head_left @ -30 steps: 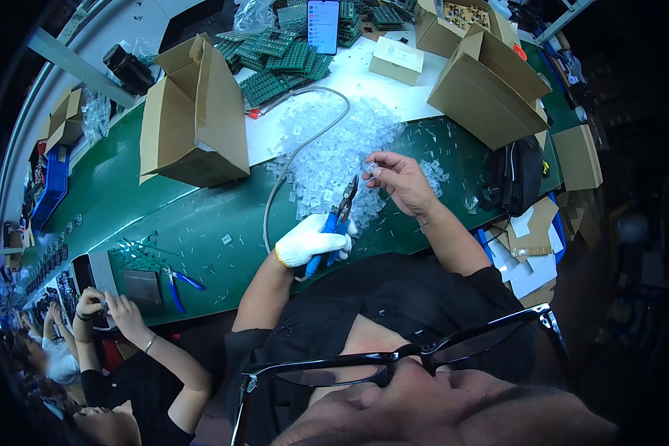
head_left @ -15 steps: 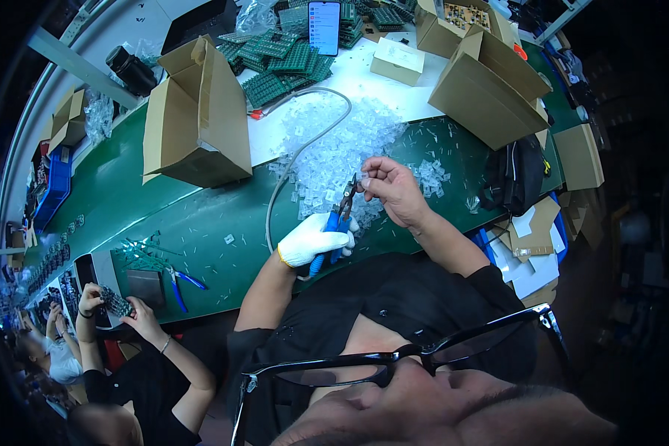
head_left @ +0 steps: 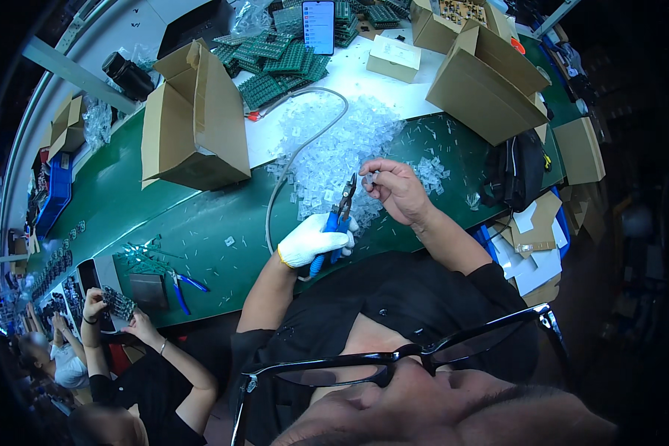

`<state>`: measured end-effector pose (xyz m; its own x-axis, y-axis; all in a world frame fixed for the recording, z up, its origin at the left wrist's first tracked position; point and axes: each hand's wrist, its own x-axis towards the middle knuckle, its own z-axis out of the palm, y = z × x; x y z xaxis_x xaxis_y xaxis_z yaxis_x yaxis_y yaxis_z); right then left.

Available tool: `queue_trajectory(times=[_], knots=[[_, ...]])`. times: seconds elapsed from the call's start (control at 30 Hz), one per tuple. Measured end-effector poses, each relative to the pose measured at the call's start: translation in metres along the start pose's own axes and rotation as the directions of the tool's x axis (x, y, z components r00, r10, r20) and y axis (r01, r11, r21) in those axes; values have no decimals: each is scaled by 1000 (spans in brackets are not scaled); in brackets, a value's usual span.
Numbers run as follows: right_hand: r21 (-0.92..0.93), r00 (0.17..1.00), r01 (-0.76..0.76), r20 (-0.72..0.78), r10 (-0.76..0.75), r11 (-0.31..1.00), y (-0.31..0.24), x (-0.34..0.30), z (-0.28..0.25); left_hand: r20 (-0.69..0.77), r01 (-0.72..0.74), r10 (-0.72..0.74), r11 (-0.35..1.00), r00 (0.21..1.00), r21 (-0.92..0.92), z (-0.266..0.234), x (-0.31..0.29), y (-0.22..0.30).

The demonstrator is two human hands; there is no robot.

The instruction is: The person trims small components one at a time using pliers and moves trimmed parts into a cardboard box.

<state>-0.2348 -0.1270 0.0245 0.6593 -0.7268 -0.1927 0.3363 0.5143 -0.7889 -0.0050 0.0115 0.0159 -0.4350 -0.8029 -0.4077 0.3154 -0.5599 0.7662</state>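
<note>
In a white glove, my left hand (head_left: 306,241) grips blue-handled cutting pliers (head_left: 340,215), their dark jaws pointing up and away from me. My bare right hand (head_left: 400,195) pinches a small clear plastic piece (head_left: 369,178) between thumb and fingertips, just right of the jaw tips and apart from them. Below and beyond both hands spreads a heap of similar clear plastic pieces (head_left: 342,134), with a smaller group of them beside my right wrist. A grey cable (head_left: 285,175) loops along the heap's left side toward the plier handles.
Open cardboard boxes stand left (head_left: 223,141) and right (head_left: 483,89) of the heap. Green circuit boards (head_left: 264,89), a phone (head_left: 318,28) and a small carton (head_left: 394,58) lie at the back. Blue-handled pliers (head_left: 180,290) rest near a co-worker's hands (head_left: 143,327). A black bag (head_left: 516,171) sits right.
My right hand has drawn slightly right, and the clear piece in its fingers is now apart from the plier jaws. The left hand has hardly moved.
</note>
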Motion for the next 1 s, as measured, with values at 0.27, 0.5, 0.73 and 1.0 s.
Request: queue_trajectory(times=[0.27, 0.5, 0.73, 1.0], knots=[[-339, 982, 103, -113, -149, 935, -5, -3, 18, 7, 6, -6, 1000, 1000, 3, -1, 1, 0], [-408, 957, 216, -94, -276, 887, 1, -5, 20, 16, -13, 14, 1000, 1000, -20, 0, 0, -1], [-534, 927, 304, -24, -374, 789, 7, -7, 20, 15, -12, 12, 1000, 1000, 10, -1, 2, -3], [-563, 919, 321, -9, -394, 761, 7, -9, 18, -102, 12, 0, 993, 995, 116, 12, -2, 8]])
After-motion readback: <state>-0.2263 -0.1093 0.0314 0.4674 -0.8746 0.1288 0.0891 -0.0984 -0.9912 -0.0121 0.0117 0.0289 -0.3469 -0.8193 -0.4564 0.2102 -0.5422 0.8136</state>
